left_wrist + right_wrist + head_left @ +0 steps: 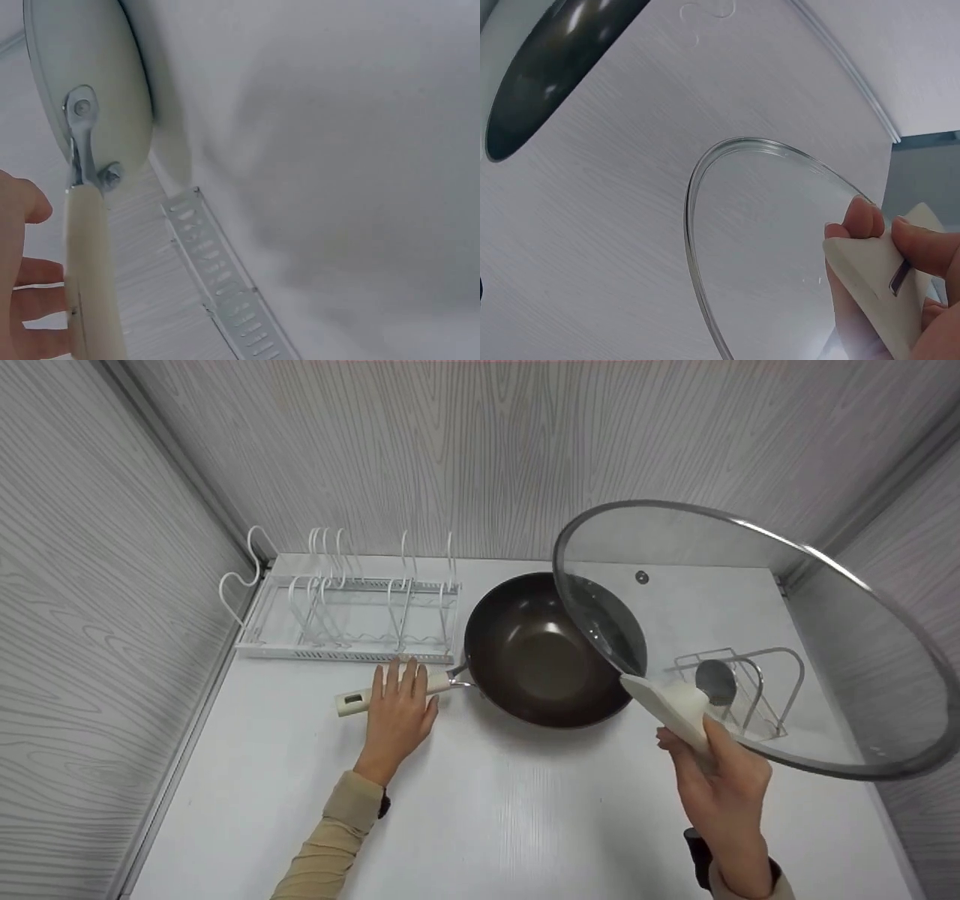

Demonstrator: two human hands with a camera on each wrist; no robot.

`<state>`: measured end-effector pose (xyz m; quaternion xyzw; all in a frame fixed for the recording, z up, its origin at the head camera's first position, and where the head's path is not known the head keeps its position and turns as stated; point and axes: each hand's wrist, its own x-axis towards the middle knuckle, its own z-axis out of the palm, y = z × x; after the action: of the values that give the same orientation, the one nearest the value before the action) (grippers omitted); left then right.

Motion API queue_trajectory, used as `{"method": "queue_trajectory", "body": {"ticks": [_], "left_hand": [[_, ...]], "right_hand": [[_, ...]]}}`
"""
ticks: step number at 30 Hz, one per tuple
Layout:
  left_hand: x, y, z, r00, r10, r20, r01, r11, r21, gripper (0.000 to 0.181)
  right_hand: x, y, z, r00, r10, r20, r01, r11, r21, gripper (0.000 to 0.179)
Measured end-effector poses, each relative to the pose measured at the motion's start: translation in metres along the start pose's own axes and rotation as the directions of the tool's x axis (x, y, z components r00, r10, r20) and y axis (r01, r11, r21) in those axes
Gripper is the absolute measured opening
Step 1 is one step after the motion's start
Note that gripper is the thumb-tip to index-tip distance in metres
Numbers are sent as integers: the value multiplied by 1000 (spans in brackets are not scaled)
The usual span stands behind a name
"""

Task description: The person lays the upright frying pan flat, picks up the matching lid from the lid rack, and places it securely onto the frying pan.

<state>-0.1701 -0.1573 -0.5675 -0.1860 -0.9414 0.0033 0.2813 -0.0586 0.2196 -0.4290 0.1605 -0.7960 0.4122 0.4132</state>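
A wok (544, 664) with a dark inside and a cream outside stands on the white table, its cream handle (354, 702) pointing left. My left hand (397, 720) lies across that handle with its fingers stretched out; the left wrist view shows fingertips right at the handle's side. On the right, my right hand (724, 787) grips the cream knob (877, 289) of a large glass lid (750, 585). The lid is held up and tilted, and its grey rim overlaps the wok's right edge in the head view.
A white wire dish rack (345, 655) stands behind the left hand at the back left. Seen through the lid, a small wire stand (795, 675) with a grey round piece (716, 682) is at the right. Grey wood-grain walls (450, 457) enclose the table's back and sides.
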Motion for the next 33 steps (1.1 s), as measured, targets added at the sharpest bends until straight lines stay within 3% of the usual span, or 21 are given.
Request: {"method": "queue_trajectory", "body": {"ticks": [7,15,21,26,33], "left_hand": [[-7,-8,7,996,-84,4,84,996,15,49],[-6,-12,9,996,-76,-39,77,997,32,47],[-6,-13,10,996,-74,-47,75,997,34,47],[-5,-12,10,996,-87,-37,88,996,28,47],[-3,-11,8,996,-93,-11,93,995,37,45]], "right_hand": [[4,-6,16,999,18,34,-23,988,150,32],[11,-5,32,997,22,69,-41,959,280,33],[19,0,37,989,49,142,-99,923,373,30],[30,2,37,963,118,242,-208,897,389,22],[46,11,35,893,218,394,-383,828,410,10]]}}
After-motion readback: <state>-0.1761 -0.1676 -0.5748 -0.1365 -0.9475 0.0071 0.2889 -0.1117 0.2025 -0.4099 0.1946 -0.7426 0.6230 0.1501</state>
